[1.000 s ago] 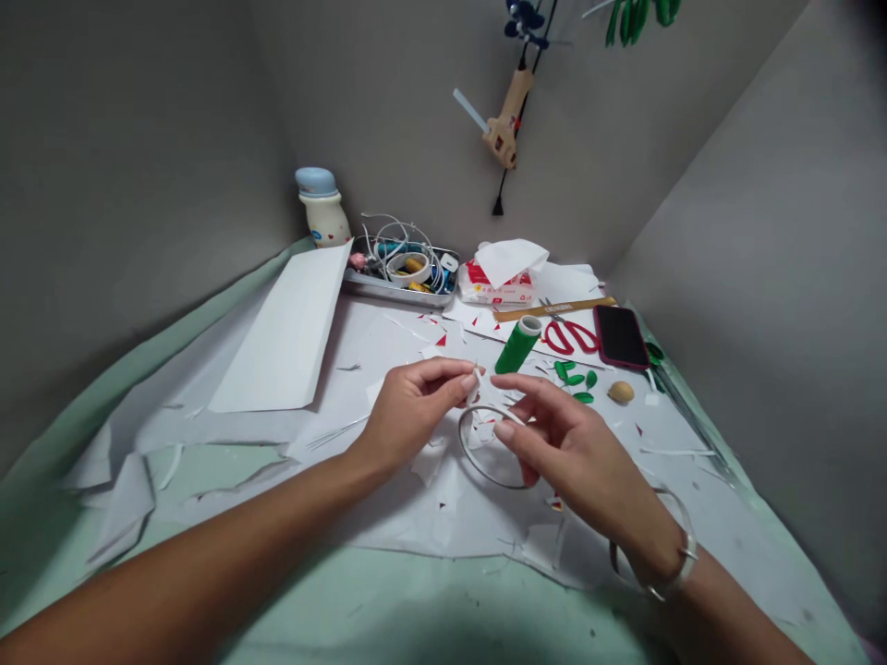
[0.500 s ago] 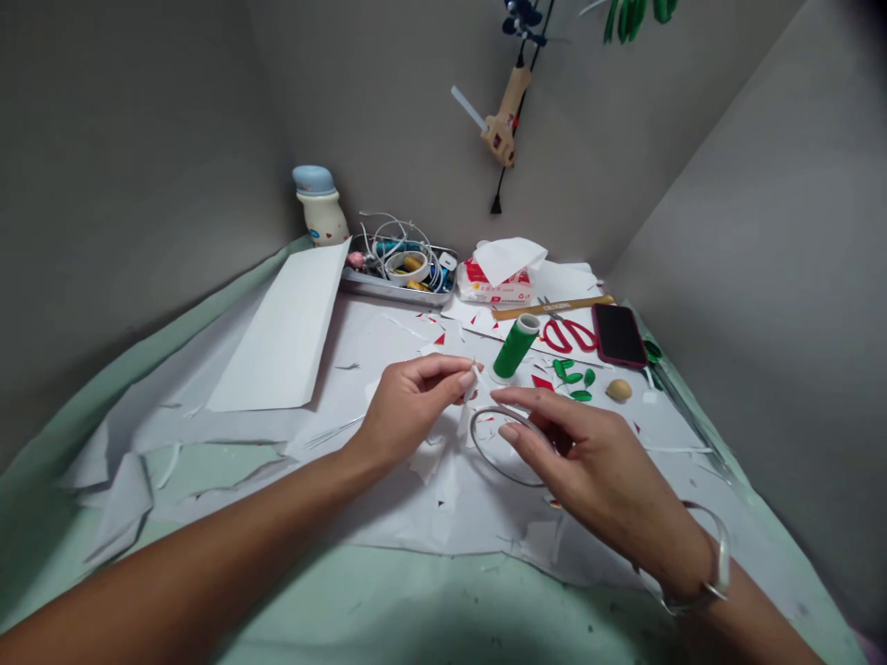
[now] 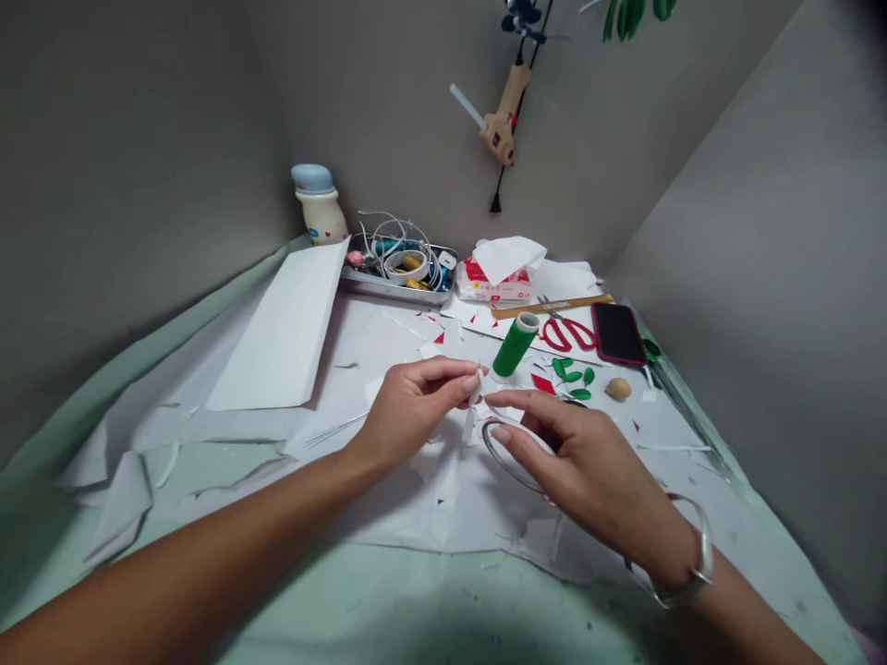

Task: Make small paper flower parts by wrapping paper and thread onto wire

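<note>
Between thumb and index finger, my left hand (image 3: pixel 416 406) pinches a narrow white strip (image 3: pixel 477 390) near the middle of the table. What else is in that pinch is too small to make out. My right hand (image 3: pixel 589 453) holds a thin ring-shaped tape roll (image 3: pixel 494 454), its far side hidden behind the fingers. The right fingertips are close to the strip, a little apart from the left ones. Just beyond both hands, a green thread spool (image 3: pixel 516 345) stands upright. Small green leaf shapes (image 3: pixel 569 377) and a red paper piece (image 3: pixel 543 383) lie beside it.
A metal tray (image 3: pixel 402 294) of supplies, a tissue pack (image 3: pixel 495 279), a wooden ruler (image 3: pixel 554 307), red-handled scissors (image 3: pixel 569 334), a phone (image 3: pixel 618 333) and a round tan object (image 3: pixel 618 388) lie around. White card (image 3: pixel 277 342) rests at left; a glue gun (image 3: pixel 507 115) hangs on the wall.
My right hand and the tape roll have shifted slightly, and the ring is turned to a different angle. The white strip at my left fingertips now looks curled closer against them.
</note>
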Available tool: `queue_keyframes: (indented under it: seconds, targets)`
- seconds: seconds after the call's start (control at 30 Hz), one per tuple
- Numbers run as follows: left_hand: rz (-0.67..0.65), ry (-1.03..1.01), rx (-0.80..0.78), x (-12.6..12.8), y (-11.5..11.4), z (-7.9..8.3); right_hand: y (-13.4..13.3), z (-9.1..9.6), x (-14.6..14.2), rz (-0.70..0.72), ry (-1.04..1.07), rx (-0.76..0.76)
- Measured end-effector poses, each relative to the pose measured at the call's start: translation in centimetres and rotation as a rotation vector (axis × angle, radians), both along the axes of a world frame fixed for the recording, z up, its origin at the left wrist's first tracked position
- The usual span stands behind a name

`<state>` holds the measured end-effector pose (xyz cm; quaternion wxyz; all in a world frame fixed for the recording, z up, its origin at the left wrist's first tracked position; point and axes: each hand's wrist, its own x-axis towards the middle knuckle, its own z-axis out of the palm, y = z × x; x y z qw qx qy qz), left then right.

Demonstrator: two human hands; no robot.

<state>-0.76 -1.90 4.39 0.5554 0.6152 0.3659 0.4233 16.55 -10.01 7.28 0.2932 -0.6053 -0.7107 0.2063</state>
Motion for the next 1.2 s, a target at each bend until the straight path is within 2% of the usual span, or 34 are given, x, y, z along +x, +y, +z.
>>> queue_keyframes:
  seconds: [0.43, 0.7, 1.2]
  targets:
    - [-0.013, -0.048, -0.06, 0.2, 0.3, -0.6, 0.2, -0.4, -0.4, -0.008, 0.035, -0.035]
    - [-0.085, -0.239, -0.173, 0.4, 0.8, -1.8, 0.1, -0.6, -0.3, -0.016, 0.052, -0.038]
    - [-0.07, -0.275, -0.244, 0.6, 0.4, -1.1, 0.2, -0.8, -0.4, 0.006, 0.012, 0.041]
